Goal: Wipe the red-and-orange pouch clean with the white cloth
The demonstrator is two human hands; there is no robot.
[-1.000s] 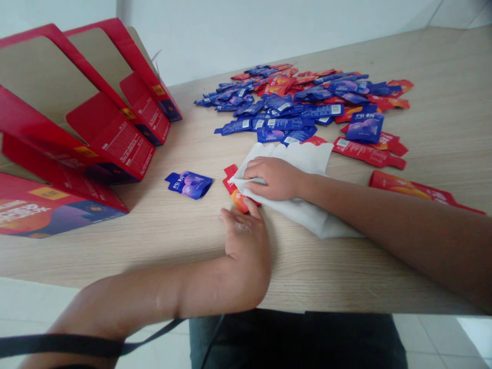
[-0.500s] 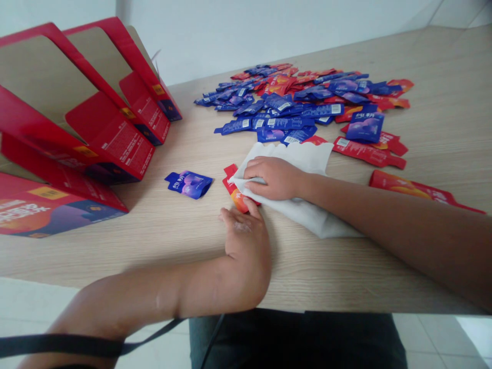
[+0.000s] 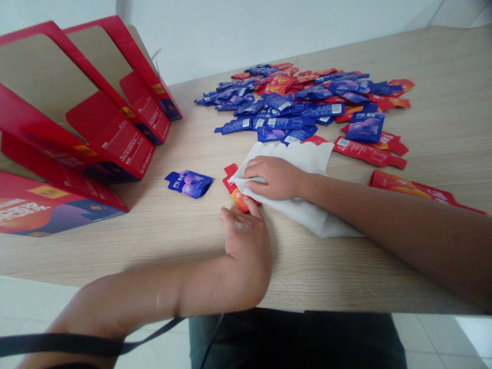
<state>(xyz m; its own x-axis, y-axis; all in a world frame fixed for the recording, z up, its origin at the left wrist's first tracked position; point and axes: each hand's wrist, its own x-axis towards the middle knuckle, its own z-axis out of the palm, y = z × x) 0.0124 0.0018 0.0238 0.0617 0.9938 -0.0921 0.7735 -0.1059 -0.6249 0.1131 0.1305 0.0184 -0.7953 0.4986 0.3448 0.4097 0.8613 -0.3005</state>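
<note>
A white cloth lies on the table, bunched and partly covering a red pouch with an orange print. My right hand is closed on the cloth, pressing it down over the pouch's right side. Just below, my left hand is bent at the wrist, its fingers at the pouch's lower end, holding it against the table; some fingertips are hidden. To the left of both hands a blue pouch lies flat by itself.
Red cardboard boxes with open sides stand along the left. Behind the cloth is a wide pile of blue and red pouches. Another red pouch lies beyond my right forearm. The wooden table's front edge is near my body.
</note>
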